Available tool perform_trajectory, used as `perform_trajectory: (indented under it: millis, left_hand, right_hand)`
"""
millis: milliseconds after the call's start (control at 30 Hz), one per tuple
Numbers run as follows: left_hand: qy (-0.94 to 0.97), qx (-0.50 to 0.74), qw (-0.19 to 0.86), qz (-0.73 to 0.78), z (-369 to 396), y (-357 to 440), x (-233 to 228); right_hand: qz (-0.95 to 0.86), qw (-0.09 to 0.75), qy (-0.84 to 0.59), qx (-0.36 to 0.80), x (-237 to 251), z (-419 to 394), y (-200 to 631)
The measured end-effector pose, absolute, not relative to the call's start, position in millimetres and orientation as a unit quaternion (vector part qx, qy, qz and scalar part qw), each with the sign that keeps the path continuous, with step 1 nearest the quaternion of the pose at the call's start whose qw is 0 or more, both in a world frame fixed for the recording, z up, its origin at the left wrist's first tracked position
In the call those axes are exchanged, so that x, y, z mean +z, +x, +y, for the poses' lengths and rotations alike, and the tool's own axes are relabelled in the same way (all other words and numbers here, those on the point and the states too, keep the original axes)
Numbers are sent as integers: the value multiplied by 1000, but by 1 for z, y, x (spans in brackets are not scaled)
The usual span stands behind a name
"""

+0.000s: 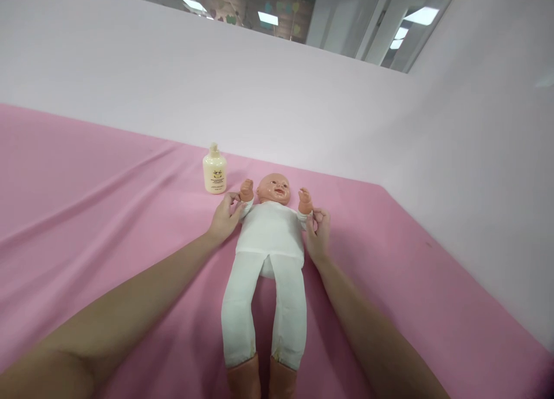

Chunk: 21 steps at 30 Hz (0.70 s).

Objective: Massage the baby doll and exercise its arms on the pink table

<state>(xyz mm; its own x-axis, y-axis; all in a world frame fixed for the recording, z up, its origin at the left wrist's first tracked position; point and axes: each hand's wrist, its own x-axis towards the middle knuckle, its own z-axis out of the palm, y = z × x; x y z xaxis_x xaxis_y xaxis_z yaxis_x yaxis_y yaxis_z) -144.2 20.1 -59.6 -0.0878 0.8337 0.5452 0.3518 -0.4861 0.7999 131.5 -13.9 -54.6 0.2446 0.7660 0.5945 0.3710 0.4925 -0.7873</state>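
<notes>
A baby doll [270,228] with a white cloth body lies on its back, its head toward the wall and its legs toward me. Both of its arms are bent up beside the head. My left hand [225,217] is closed around the doll's arm at the left, fingers at the wrist. On the other side, my right hand [319,231] pinches the doll's other arm just below its plastic hand. The doll's face looks wet or shiny. A cream pump bottle [215,171] stands upright just beyond my left hand, not touching it.
A pink sheet [130,214], creased at the left, covers the surface. White walls [259,99] rise behind and at the right. Above the back wall is a window [277,12] with lights showing in it.
</notes>
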Motion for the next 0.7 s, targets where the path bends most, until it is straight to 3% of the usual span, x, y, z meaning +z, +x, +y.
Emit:
perform_trajectory:
  millis: [267, 700]
  left_hand:
    - [679, 543, 193, 455, 17, -142, -54]
    - [749, 489, 164, 416, 20, -142, -55]
  right_hand:
    - [-653, 556, -502, 115, -53, -20, 130]
    - [-694, 539, -461, 128, -48, -22, 123]
